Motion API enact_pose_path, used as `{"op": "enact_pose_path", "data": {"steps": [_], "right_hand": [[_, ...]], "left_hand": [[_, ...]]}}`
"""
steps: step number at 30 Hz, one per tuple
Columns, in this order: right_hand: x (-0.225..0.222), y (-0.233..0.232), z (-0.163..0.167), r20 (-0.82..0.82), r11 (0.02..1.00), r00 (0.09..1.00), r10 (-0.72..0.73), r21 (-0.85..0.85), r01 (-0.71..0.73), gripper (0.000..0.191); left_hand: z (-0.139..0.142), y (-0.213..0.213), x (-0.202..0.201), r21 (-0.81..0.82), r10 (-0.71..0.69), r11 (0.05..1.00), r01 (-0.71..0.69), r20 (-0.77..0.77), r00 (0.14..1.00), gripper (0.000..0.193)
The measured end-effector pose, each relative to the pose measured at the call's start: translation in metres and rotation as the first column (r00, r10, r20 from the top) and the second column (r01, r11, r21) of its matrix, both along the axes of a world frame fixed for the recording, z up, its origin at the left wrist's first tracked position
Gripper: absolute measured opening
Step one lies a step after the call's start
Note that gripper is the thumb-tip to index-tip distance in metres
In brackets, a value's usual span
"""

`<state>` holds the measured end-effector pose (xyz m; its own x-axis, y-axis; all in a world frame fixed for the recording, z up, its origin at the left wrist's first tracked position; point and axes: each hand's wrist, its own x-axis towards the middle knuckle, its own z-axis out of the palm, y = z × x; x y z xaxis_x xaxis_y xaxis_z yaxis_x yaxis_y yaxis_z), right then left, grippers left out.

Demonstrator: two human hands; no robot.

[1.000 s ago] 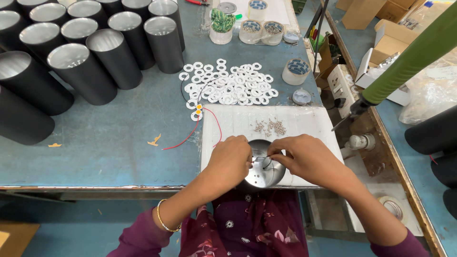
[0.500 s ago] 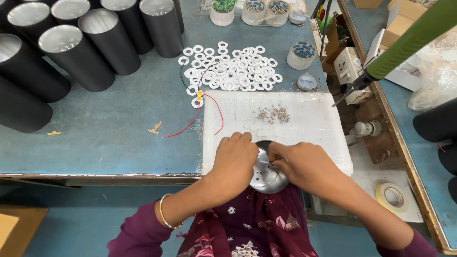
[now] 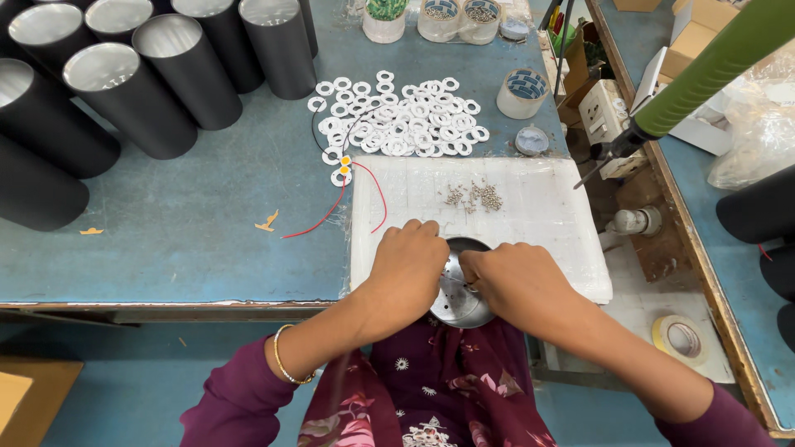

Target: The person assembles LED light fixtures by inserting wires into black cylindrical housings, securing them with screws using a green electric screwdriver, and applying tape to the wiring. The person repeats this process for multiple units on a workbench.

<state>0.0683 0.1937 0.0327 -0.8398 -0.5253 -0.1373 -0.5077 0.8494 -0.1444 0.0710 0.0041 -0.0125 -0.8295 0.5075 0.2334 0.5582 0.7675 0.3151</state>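
Observation:
A round silver metal disc (image 3: 458,300) with small holes lies at the near edge of a white foam sheet (image 3: 538,215). My left hand (image 3: 406,269) grips its left rim with the fingers curled over the top. My right hand (image 3: 517,281) pinches at the disc's middle right; what sits under the fingertips is hidden. A small heap of tiny metal screws (image 3: 474,196) rests on the sheet just beyond my hands. Thin red wires (image 3: 339,207) run from the sheet's left edge to small white rings.
Many white ring pieces (image 3: 397,124) are spread behind the sheet. Several black cylinders (image 3: 124,91) with silver insides stand at the back left. Tape rolls (image 3: 522,93) and small tubs (image 3: 439,18) sit at the back. A green-handled tool (image 3: 704,70) hangs over the right side.
The view has shifted so the table sits higher in frame. Both hands stay on the disc, with the right fingers moved slightly toward its middle.

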Motion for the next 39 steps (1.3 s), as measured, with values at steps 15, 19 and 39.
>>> {"op": "enact_pose_path", "data": {"steps": [15, 19, 39], "right_hand": [[-0.019, -0.006, -0.01, -0.076, 0.999, 0.997, 0.023, 0.031, -0.02, 0.004], [-0.018, -0.009, -0.009, -0.046, 0.998, 0.999, -0.006, 0.054, 0.009, 0.006], [-0.011, -0.011, 0.006, 0.027, 0.996, 0.998, -0.048, 0.077, 0.045, 0.013]], "left_hand": [[0.013, 0.014, -0.016, -0.206, -0.014, 0.978, 0.025, 0.057, 0.998, 0.02], [0.024, 0.002, -0.042, -0.159, -0.094, 0.972, 0.175, 0.42, 0.903, 0.029], [0.013, -0.003, -0.039, 0.081, -0.175, 0.985, 0.156, 0.391, 0.903, 0.026]]}}
